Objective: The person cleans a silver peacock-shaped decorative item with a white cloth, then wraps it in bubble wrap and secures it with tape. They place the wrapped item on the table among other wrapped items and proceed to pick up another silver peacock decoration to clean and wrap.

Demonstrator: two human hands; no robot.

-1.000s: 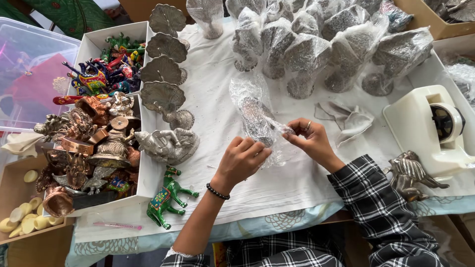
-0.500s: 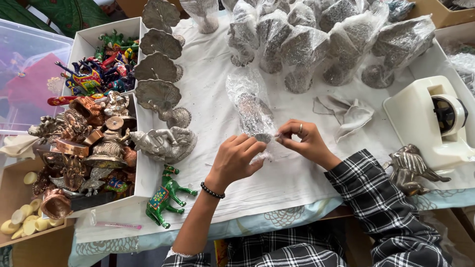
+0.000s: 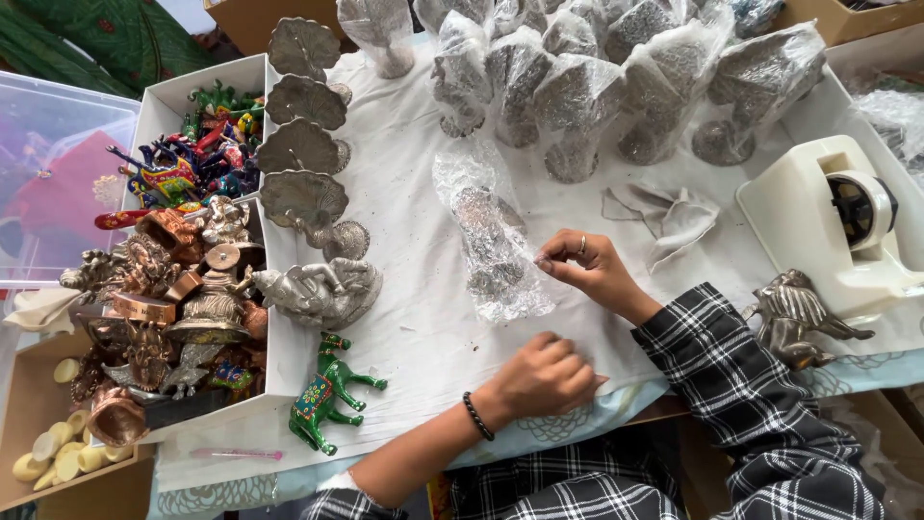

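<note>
The right hand [image 3: 587,270] is pinching the edge of the clear plastic wrap around a silver figurine [image 3: 489,236], which is lying on the white cloth of the table [image 3: 423,318] just left of that hand. The left hand [image 3: 541,377] is resting loosely curled on the cloth nearer the body, apart from the figurine; it appears to be holding nothing, though its fingers are hidden underneath. A cream tape dispenser [image 3: 837,231] is sitting well to the right of the right hand, and a green painted camel [image 3: 327,393] is standing to the left of the left hand.

One head-worn camera looks steeply down, close above the cloth-covered table [image 3: 414,318].
</note>
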